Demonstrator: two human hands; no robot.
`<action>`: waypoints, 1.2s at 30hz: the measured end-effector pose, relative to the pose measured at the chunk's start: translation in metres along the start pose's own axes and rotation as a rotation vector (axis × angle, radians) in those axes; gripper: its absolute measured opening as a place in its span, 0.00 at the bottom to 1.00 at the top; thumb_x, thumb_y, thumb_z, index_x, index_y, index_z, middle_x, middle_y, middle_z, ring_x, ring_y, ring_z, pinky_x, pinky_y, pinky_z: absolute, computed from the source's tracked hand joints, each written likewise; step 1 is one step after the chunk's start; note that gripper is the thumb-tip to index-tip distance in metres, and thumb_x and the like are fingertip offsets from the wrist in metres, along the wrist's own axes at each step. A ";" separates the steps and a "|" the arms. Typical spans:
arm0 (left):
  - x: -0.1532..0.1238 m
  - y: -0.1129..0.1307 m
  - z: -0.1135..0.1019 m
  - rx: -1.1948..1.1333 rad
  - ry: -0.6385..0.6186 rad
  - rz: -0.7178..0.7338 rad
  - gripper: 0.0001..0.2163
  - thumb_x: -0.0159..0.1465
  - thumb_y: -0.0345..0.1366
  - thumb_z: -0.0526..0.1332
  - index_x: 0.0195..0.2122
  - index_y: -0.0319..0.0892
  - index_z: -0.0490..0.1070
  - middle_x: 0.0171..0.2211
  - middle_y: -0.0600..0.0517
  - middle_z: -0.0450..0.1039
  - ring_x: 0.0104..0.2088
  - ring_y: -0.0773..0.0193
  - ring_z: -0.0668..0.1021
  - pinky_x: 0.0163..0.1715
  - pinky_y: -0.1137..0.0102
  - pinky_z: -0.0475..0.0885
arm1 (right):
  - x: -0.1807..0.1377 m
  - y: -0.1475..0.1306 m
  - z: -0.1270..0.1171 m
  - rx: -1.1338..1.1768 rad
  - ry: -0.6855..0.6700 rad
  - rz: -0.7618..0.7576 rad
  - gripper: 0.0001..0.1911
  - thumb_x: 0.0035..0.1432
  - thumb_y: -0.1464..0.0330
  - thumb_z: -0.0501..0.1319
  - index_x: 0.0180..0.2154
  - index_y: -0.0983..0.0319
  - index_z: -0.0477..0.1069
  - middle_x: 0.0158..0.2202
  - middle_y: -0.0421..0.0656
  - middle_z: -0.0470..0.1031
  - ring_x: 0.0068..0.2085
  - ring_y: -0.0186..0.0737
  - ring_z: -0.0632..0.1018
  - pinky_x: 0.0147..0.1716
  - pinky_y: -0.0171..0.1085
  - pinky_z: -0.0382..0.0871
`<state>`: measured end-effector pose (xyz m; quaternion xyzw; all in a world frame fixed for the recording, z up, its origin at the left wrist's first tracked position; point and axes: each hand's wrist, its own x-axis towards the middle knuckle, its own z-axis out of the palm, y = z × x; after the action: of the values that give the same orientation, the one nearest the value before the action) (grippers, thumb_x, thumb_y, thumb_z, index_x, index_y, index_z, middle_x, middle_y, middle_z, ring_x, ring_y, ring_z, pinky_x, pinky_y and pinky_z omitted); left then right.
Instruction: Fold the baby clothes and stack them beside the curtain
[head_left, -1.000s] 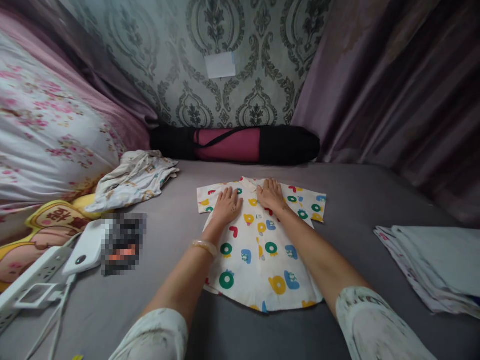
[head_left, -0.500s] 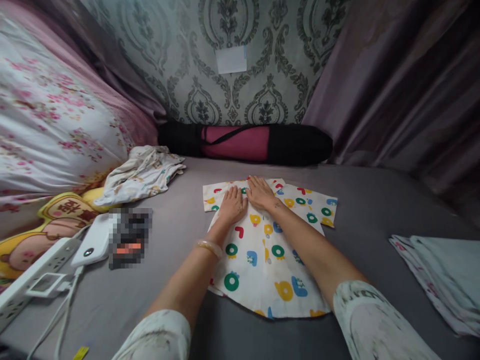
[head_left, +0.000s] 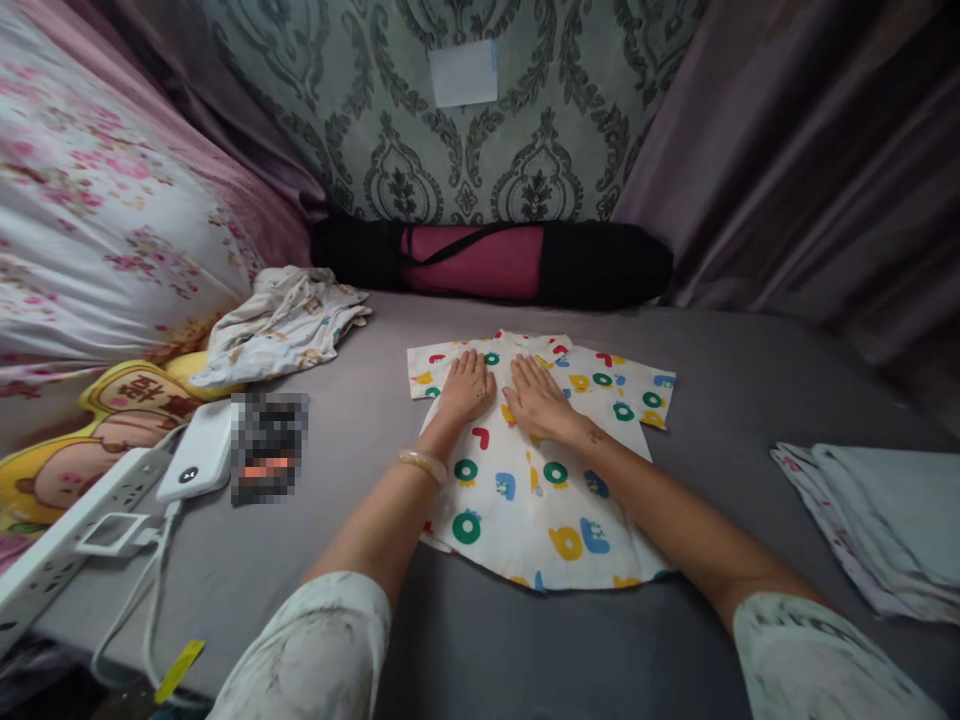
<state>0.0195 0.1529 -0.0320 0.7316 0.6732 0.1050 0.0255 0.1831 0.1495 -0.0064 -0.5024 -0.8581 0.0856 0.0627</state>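
A small white short-sleeved shirt (head_left: 517, 530) with a colourful print of letters and figures lies spread on the grey sheet, its collar at the far side. My left hand (head_left: 466, 388) rests flat on the upper left of its chest, fingers stretched toward the collar. Flat on the cloth just right of it lies my right hand (head_left: 541, 402), with its thumb apart from the fingers. Neither hand grasps the fabric. My forearms cover parts of the shirt's left and right sides.
A black and maroon long bag (head_left: 472, 262) lies along the wall. Crumpled printed clothing (head_left: 281, 325), a plush pillow (head_left: 67, 480), a white power bank (head_left: 201, 450) and a power strip (head_left: 67, 550) are at left. Folded cloth (head_left: 885, 520) lies at right.
My right hand has slid to the right and slightly toward me over the shirt, uncovering the collar. My left hand stays in about the same place. The camera view has tilted down a little.
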 end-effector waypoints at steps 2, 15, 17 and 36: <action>0.000 0.000 0.000 0.004 0.004 0.003 0.28 0.70 0.39 0.39 0.66 0.26 0.51 0.68 0.35 0.49 0.68 0.50 0.53 0.66 0.57 0.48 | -0.016 -0.005 0.006 0.002 -0.027 0.030 0.34 0.67 0.59 0.39 0.67 0.73 0.47 0.70 0.52 0.42 0.70 0.45 0.43 0.67 0.44 0.36; -0.084 0.029 -0.036 0.022 -0.076 0.198 0.26 0.68 0.38 0.46 0.62 0.24 0.55 0.65 0.29 0.52 0.67 0.46 0.53 0.64 0.54 0.52 | -0.109 -0.029 0.001 0.055 -0.075 -0.023 0.34 0.67 0.59 0.41 0.68 0.72 0.45 0.71 0.53 0.39 0.70 0.48 0.41 0.67 0.49 0.37; -0.120 0.039 -0.037 -0.008 -0.144 0.291 0.27 0.68 0.40 0.46 0.63 0.24 0.54 0.65 0.29 0.53 0.68 0.47 0.53 0.64 0.56 0.53 | -0.133 -0.038 0.002 0.049 -0.087 -0.060 0.34 0.67 0.60 0.40 0.68 0.72 0.45 0.71 0.53 0.39 0.70 0.47 0.40 0.67 0.50 0.35; -0.192 -0.056 -0.061 0.070 -0.292 0.137 0.31 0.69 0.52 0.39 0.68 0.39 0.48 0.70 0.44 0.44 0.69 0.54 0.51 0.64 0.54 0.52 | -0.215 0.047 -0.011 -0.058 0.056 0.377 0.34 0.66 0.58 0.43 0.67 0.71 0.48 0.69 0.56 0.49 0.67 0.52 0.54 0.64 0.49 0.47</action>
<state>-0.0601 -0.0380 -0.0053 0.7837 0.6140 -0.0247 0.0905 0.3302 -0.0152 -0.0100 -0.6579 -0.7489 0.0570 0.0546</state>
